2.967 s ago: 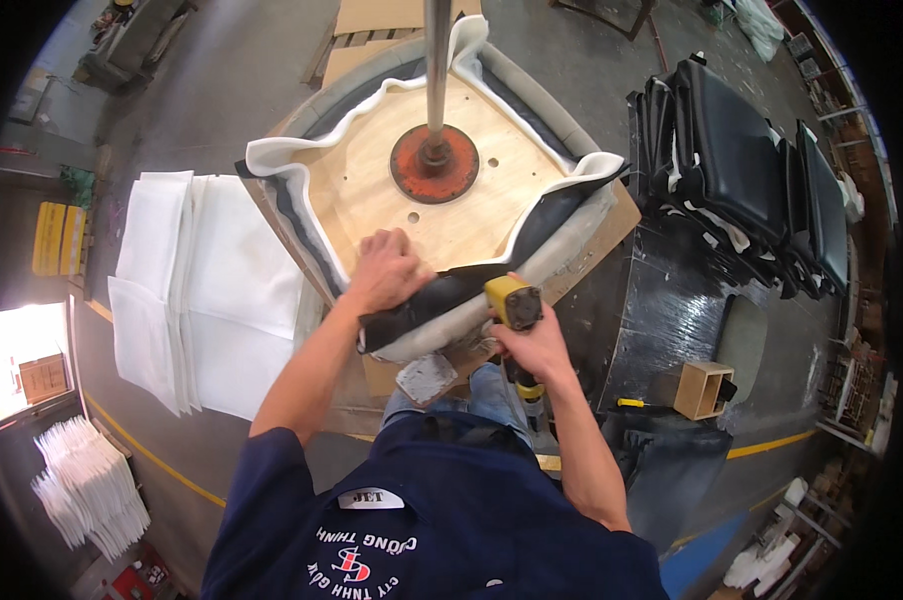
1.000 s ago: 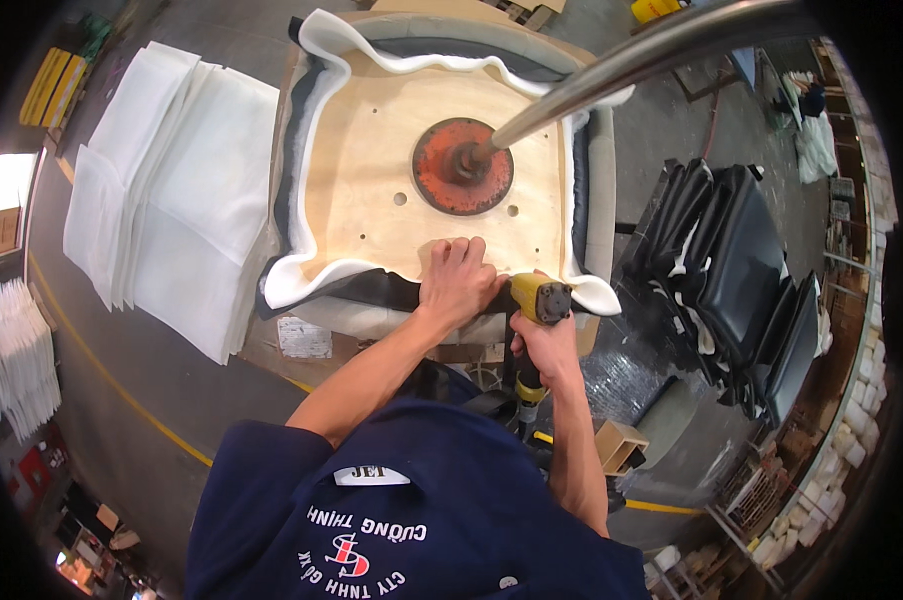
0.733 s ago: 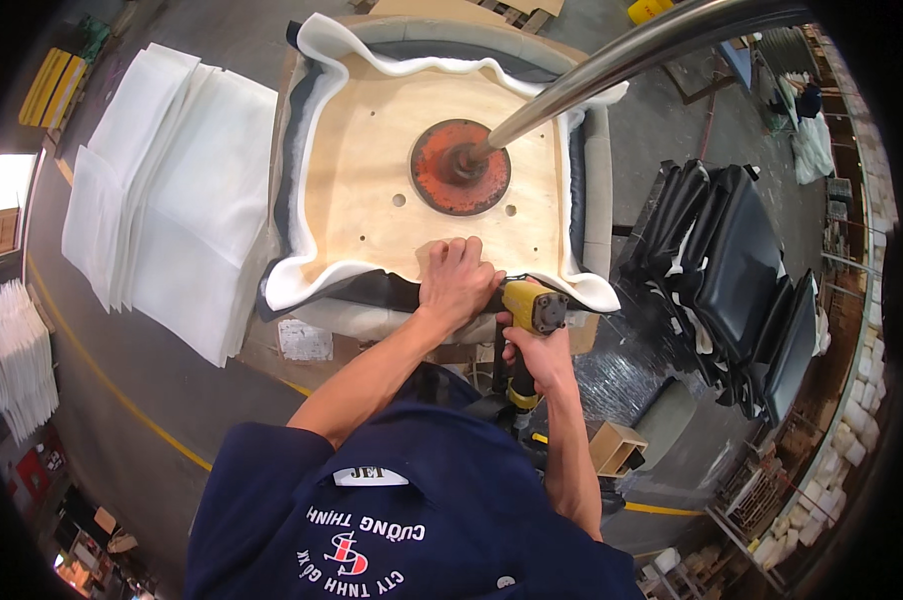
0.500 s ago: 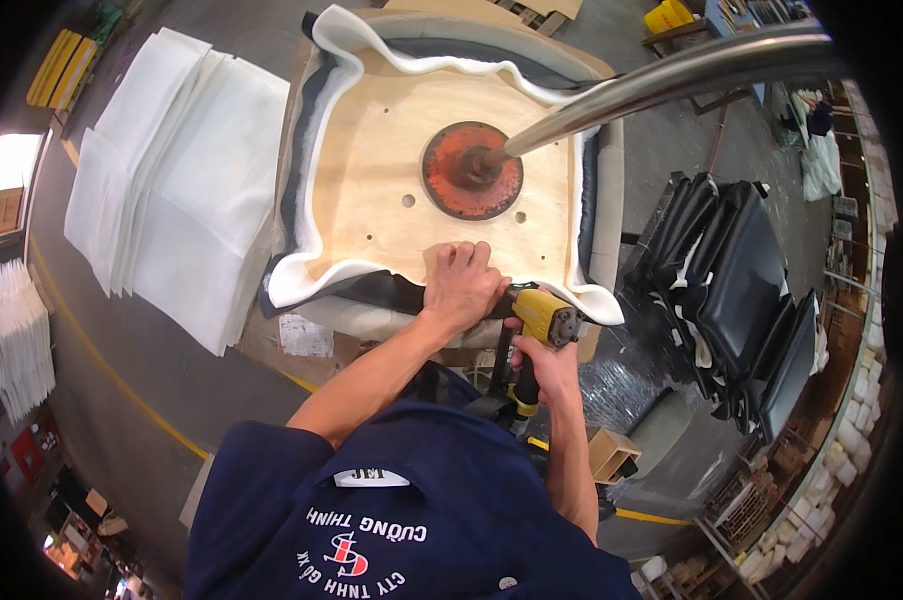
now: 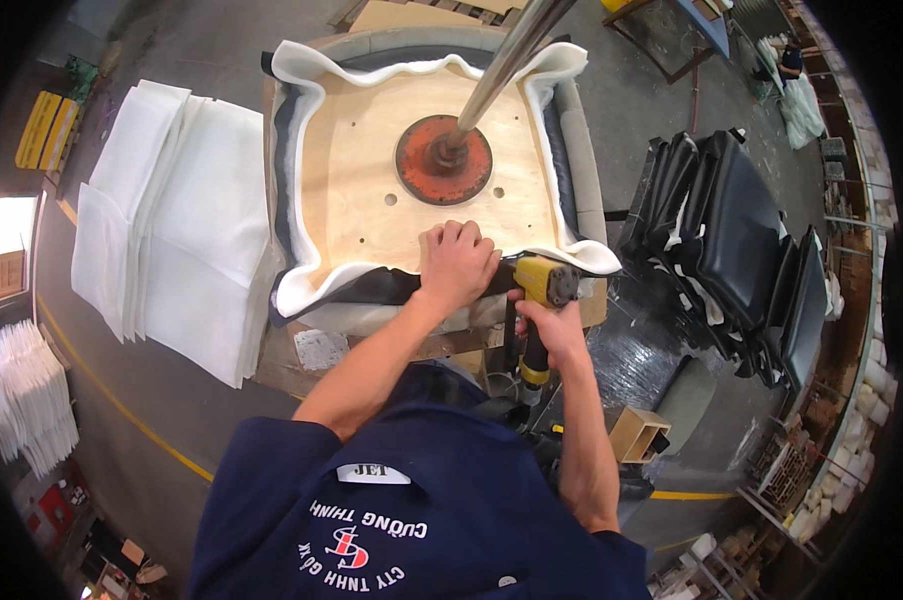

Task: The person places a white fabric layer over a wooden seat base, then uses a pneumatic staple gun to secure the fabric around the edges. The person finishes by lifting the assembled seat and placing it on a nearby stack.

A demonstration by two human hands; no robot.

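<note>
Wavy white padding [image 5: 298, 289] rims flat plywood [image 5: 347, 170] — right hand [image 5: 557, 330] grips yellow tool [image 5: 544, 281].

Smooth wooden panel [image 5: 347, 165], shiny metal pole [image 5: 506, 65], glossy leather-like covers [image 5: 737, 215].

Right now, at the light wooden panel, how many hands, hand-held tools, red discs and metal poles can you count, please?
Hands: 2 (left hand, right hand)
Yellow hand-held tool: 1
Red disc: 1
Metal pole: 1
Total: 5

The board [image 5: 347, 175] is pale tan, the disc [image 5: 444, 185] on it orange-red. Beside it, the tool [image 5: 546, 283] is yellow-and-black.
</note>
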